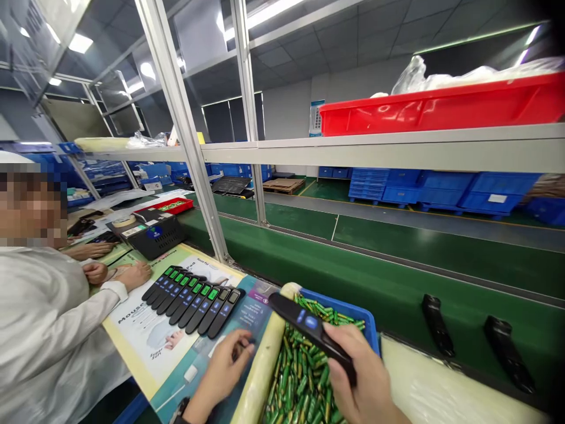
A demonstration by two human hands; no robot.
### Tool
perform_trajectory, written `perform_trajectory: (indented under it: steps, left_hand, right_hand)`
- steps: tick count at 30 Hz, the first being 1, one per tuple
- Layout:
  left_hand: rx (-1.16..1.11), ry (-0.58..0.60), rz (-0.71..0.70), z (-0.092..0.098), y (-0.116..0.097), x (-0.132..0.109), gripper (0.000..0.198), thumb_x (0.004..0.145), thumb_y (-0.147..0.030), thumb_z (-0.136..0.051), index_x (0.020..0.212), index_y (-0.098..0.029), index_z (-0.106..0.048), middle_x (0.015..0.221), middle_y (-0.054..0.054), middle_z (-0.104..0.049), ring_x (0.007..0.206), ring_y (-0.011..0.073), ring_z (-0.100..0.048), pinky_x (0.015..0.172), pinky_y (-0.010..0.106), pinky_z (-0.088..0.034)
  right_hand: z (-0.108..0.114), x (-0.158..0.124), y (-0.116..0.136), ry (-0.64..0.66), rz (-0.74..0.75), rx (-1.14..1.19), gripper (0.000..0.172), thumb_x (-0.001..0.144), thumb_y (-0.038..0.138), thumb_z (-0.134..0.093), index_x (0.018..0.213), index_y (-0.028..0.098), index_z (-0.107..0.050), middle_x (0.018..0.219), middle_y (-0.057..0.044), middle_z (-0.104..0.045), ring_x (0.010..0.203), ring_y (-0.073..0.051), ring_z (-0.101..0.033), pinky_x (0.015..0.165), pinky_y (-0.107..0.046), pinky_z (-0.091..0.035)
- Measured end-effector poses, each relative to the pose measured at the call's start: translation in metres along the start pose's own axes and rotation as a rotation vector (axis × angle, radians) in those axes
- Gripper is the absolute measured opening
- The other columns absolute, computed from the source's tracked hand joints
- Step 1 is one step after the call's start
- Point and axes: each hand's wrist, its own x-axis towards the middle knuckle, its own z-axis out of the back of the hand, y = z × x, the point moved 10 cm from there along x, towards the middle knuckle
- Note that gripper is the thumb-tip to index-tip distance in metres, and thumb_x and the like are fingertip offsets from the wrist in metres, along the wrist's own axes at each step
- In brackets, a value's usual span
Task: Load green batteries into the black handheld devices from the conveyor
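My right hand (364, 374) is wrapped round the lower end of a slim black handheld device (309, 324) with blue markings, tilted over a blue bin (373, 324). Below the device, green-and-gold cylindrical batteries (304, 377) lie heaped in that bin. My left hand (227, 362) is left of the bin, above the printed mat, with curled fingers. Something small and dark shows between those fingers, but its kind is unclear. Beyond my left hand lies an overlapping row of similar black devices (189, 300); several have green-lit screens, while those at the right end look unlit.
A yellowish padded roll (260, 371) borders the bin. Two black parts (436, 327) lie on the green conveyor (397, 300). At left sits a co-worker in white (57, 318), hands resting near a black box (154, 232). Metal posts (185, 129) carry a shelf with a red tray (441, 112).
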Motion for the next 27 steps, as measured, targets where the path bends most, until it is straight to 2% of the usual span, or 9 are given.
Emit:
perform_trajectory:
  steps: [3, 6, 8, 11, 15, 18, 22, 25, 27]
  left_hand:
    - [0.172, 0.235, -0.125, -0.027, -0.017, -0.013, 0.036, 0.090, -0.045, -0.065, 0.118, -0.024, -0.068, 0.111, 0.008, -0.067, 0.099, 0.0245, -0.060, 0.090, 0.038, -0.049]
    - [0.253, 0.355, -0.160, -0.037, -0.031, -0.012, 0.024, 0.088, -0.038, -0.065, 0.107, -0.024, -0.069, 0.110, 0.005, -0.063, 0.101, 0.0240, -0.058, 0.093, 0.038, -0.045]
    - [0.268, 0.392, -0.170, -0.039, -0.036, -0.007, 0.017, 0.087, -0.035, -0.065, 0.099, -0.024, -0.069, 0.106, 0.003, -0.061, 0.099, 0.0224, -0.058, 0.092, 0.037, -0.042]
    - [0.265, 0.398, -0.194, -0.040, -0.036, -0.004, 0.013, 0.087, -0.034, -0.066, 0.093, -0.023, -0.069, 0.104, 0.003, -0.061, 0.099, 0.0208, -0.057, 0.091, 0.035, -0.040]
    - [0.225, 0.360, -0.205, -0.041, -0.027, -0.008, 0.016, 0.089, -0.036, -0.066, 0.086, -0.021, -0.071, 0.104, 0.003, -0.062, 0.099, 0.0202, -0.058, 0.090, 0.034, -0.041]
    - [0.220, 0.294, -0.194, -0.039, -0.021, -0.008, 0.024, 0.094, -0.039, -0.060, 0.084, -0.021, -0.072, 0.101, 0.006, -0.063, 0.098, 0.0214, -0.059, 0.089, 0.035, -0.044]
    - [0.279, 0.234, -0.236, -0.039, -0.028, 0.000, 0.038, 0.095, -0.043, -0.060, 0.130, -0.028, -0.068, 0.139, 0.012, -0.059, 0.124, 0.0303, -0.055, 0.106, 0.047, -0.044]
    - [0.376, 0.317, -0.302, -0.048, -0.035, 0.009, 0.056, 0.094, -0.044, -0.062, 0.149, -0.039, -0.053, 0.162, 0.008, -0.043, 0.148, 0.0382, -0.037, 0.118, 0.060, -0.034]
    - [0.396, 0.359, -0.332, -0.051, -0.037, 0.015, 0.055, 0.096, -0.040, -0.058, 0.151, -0.039, -0.051, 0.160, 0.007, -0.048, 0.151, 0.0384, -0.034, 0.120, 0.063, -0.031]
  right_hand:
    - [-0.024, 0.000, -0.012, 0.086, -0.108, -0.072, 0.030, 0.104, 0.022, -0.048, 0.132, 0.026, -0.058, 0.099, -0.006, -0.068, 0.084, -0.023, -0.068, 0.072, -0.032, -0.057]
    - [-0.033, 0.008, -0.019, 0.173, -0.241, -0.093, 0.026, 0.106, 0.029, -0.045, 0.125, 0.024, -0.063, 0.107, -0.008, -0.071, 0.094, -0.024, -0.070, 0.081, -0.035, -0.059]
    - [-0.010, 0.017, -0.024, 0.083, -0.311, -0.097, 0.028, 0.104, 0.037, -0.049, 0.125, 0.023, -0.062, 0.102, -0.007, -0.072, 0.086, -0.023, -0.071, 0.075, -0.032, -0.059]
    - [0.051, 0.026, -0.049, -0.138, -0.460, -0.154, 0.035, 0.094, 0.052, -0.061, 0.112, 0.022, -0.065, 0.083, -0.002, -0.072, 0.063, -0.020, -0.066, 0.055, -0.027, -0.052]
    - [0.133, 0.021, -0.109, -0.359, -0.639, -0.315, 0.047, 0.076, 0.066, -0.067, 0.093, 0.022, -0.071, 0.082, -0.005, -0.074, 0.071, -0.025, -0.068, 0.064, -0.032, -0.053]
    - [0.163, 0.000, -0.184, -0.226, -0.837, -0.454, 0.048, 0.071, 0.067, -0.065, 0.086, 0.022, -0.073, 0.081, -0.008, -0.075, 0.074, -0.030, -0.069, 0.067, -0.037, -0.051]
    - [0.167, -0.050, -0.277, 0.033, -1.087, -0.645, 0.060, 0.083, 0.066, -0.056, 0.108, 0.014, -0.073, 0.079, -0.013, -0.074, 0.082, -0.035, -0.072, 0.066, -0.038, -0.051]
    - [0.155, -0.077, -0.311, 0.105, -1.146, -0.702, 0.066, 0.092, 0.058, -0.051, 0.133, 0.008, -0.062, 0.083, -0.013, -0.076, 0.090, -0.037, -0.073, 0.069, -0.040, -0.053]
    - [0.147, -0.086, -0.321, 0.150, -1.155, -0.709, 0.065, 0.091, 0.053, -0.054, 0.138, 0.009, -0.060, 0.095, -0.016, -0.077, 0.094, -0.039, -0.073, 0.071, -0.041, -0.054]
